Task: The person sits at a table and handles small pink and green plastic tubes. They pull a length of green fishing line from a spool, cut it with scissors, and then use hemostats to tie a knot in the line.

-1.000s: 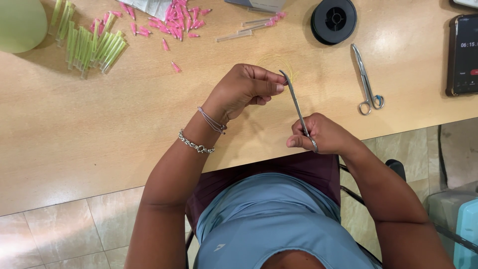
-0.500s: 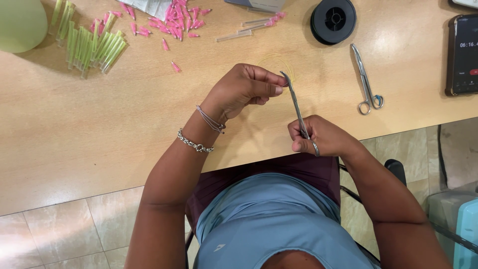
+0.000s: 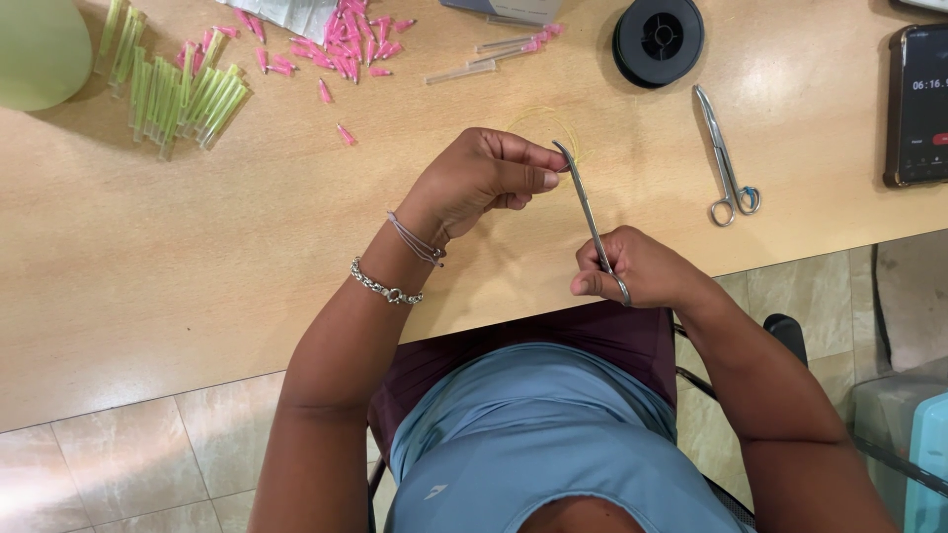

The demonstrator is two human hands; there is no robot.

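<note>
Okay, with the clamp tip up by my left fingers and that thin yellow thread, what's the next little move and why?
Probably close the forceps tip on the yellow thread beside your left hand. The tip sits right at those pinched fingertips, and your right hand already grips the handles.

Phone (image 3: 920,104) cut by right edge; forceps (image 3: 591,217) handles hidden in right hand (image 3: 642,268).

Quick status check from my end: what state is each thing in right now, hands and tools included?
Left hand: fingers pinched together at the forceps tip.
Right hand: closed around the forceps handles.
Held forceps: lifted off the table, jaws shut.
Spare forceps: lying flat on the table, untouched.
Black spool: lying flat.
Phone: screen lit.
Green tubes: heaped loosely.
Pink caps: scattered.
</note>
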